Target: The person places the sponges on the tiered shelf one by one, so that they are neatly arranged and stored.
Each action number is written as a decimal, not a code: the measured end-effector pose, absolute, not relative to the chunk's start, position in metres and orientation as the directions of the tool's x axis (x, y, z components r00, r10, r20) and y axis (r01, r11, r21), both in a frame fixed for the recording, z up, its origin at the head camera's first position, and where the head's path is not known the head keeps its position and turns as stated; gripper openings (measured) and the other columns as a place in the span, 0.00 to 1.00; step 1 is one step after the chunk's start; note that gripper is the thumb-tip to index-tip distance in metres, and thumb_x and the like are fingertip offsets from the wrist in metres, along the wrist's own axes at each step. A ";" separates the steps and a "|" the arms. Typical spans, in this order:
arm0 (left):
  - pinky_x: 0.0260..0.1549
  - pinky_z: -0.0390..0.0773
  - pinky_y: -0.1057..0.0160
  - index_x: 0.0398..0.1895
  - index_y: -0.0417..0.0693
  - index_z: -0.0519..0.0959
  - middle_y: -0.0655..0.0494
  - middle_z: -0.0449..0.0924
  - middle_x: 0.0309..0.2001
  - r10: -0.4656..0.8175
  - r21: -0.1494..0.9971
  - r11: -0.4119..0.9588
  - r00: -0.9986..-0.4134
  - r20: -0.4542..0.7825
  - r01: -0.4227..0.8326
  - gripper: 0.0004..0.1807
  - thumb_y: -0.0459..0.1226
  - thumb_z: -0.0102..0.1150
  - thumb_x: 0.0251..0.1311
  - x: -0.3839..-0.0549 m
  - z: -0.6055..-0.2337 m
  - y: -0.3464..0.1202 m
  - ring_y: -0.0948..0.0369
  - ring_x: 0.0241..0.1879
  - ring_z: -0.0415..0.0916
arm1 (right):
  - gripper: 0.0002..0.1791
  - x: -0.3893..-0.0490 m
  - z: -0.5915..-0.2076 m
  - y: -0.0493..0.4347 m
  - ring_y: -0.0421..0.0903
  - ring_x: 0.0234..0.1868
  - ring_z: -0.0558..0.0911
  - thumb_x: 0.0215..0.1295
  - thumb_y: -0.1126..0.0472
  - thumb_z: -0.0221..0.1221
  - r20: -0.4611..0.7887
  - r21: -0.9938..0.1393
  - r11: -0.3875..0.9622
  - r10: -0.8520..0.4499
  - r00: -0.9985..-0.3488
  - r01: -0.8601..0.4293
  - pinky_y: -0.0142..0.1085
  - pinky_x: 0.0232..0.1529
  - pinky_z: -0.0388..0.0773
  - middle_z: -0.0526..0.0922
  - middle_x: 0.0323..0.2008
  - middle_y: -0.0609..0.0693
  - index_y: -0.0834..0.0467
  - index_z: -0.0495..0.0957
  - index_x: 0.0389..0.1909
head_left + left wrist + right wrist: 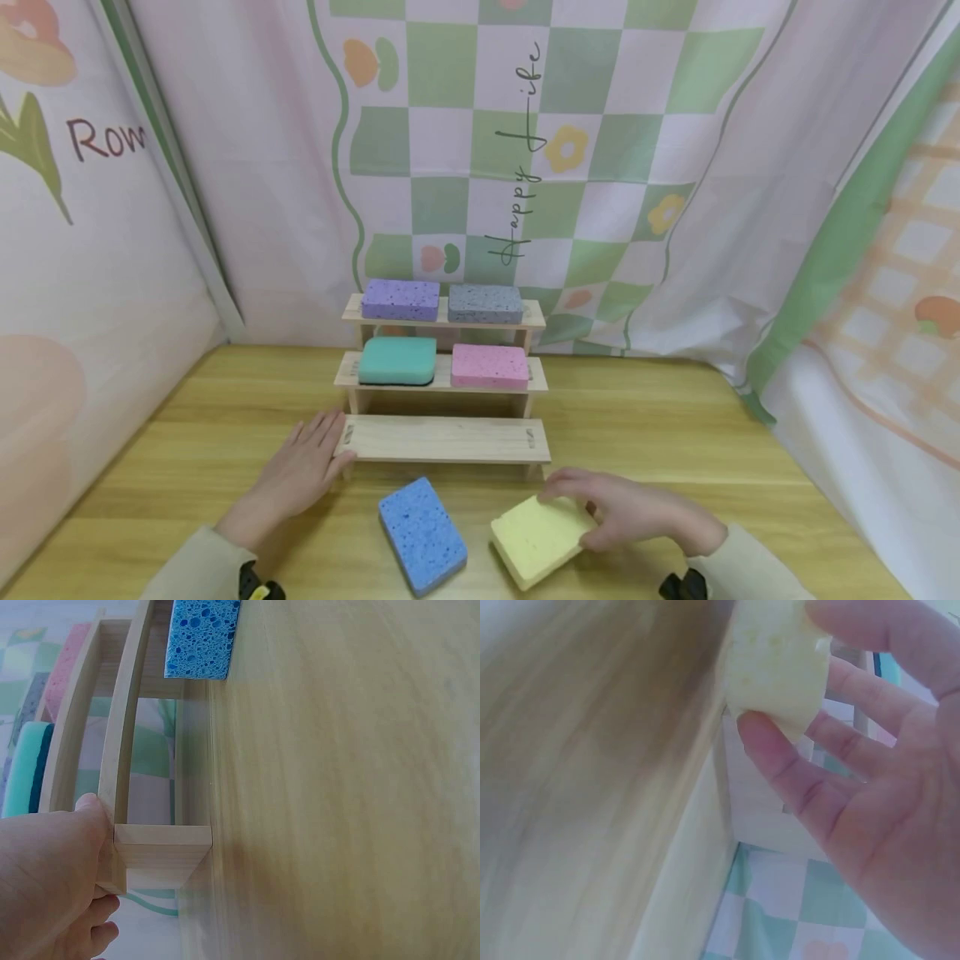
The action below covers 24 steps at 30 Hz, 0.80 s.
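A three-step wooden stand stands on the table. My left hand holds the left end of its lowest step, the thumb on the board and the fingers beside its end, as the left wrist view shows. With my right hand I grip a yellow sponge by its right side, thumb and fingers on its edges. In the right wrist view the yellow sponge sits between thumb and fingers. Left of it, a speckled blue sponge lies slanted on the table in front of the stand.
The top step bears a purple sponge and a grey sponge. On the middle step are a teal sponge with a dark underside and a pink sponge. Printed curtains enclose the wooden table.
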State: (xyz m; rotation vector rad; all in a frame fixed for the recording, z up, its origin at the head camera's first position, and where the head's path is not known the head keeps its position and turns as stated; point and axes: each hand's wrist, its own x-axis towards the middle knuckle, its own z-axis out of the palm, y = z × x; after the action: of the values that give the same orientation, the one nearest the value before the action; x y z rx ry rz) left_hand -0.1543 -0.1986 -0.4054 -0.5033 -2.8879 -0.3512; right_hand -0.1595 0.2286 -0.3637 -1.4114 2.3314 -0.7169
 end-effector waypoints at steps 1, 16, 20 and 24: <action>0.61 0.48 0.42 0.66 0.29 0.55 0.35 0.54 0.66 0.308 0.199 0.914 -0.925 0.223 0.353 0.34 0.49 0.38 0.70 -0.154 -0.405 -0.199 0.41 0.65 0.50 | 0.36 -0.160 -0.363 0.228 0.43 0.49 0.71 0.41 0.74 0.60 -0.016 -0.574 0.386 -0.887 -0.462 -0.722 0.30 0.35 0.75 0.68 0.56 0.60 0.57 0.69 0.58; 0.61 0.48 0.42 0.66 0.28 0.55 0.35 0.54 0.66 0.311 0.205 0.912 -0.924 0.224 0.356 0.34 0.49 0.38 0.70 -0.154 -0.405 -0.199 0.40 0.64 0.51 | 0.32 -0.164 -0.350 0.203 0.42 0.47 0.71 0.47 0.71 0.61 0.022 -0.613 0.367 -0.877 -0.479 -0.700 0.33 0.38 0.76 0.68 0.56 0.56 0.59 0.69 0.58; 0.61 0.49 0.42 0.66 0.28 0.55 0.35 0.54 0.66 0.310 0.208 0.911 -0.924 0.224 0.356 0.34 0.49 0.38 0.70 -0.154 -0.405 -0.199 0.40 0.64 0.51 | 0.32 -0.167 -0.348 0.191 0.43 0.48 0.71 0.48 0.71 0.61 0.038 -0.603 0.382 -0.863 -0.504 -0.700 0.33 0.40 0.76 0.67 0.56 0.54 0.61 0.68 0.59; 0.61 0.49 0.42 0.66 0.29 0.55 0.35 0.54 0.66 0.310 0.208 0.911 -0.924 0.224 0.356 0.34 0.49 0.38 0.70 -0.154 -0.405 -0.199 0.40 0.64 0.51 | 0.31 -0.170 -0.346 0.178 0.43 0.46 0.71 0.49 0.70 0.62 0.055 -0.577 0.418 -0.838 -0.543 -0.702 0.31 0.39 0.76 0.68 0.56 0.54 0.63 0.69 0.59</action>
State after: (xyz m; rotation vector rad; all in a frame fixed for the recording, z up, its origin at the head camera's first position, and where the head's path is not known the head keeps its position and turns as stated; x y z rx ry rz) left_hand -0.1541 -0.1988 -0.4046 -0.5077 -2.8876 -0.3656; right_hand -0.1696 0.1778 -0.3460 -1.3494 2.4320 -0.8132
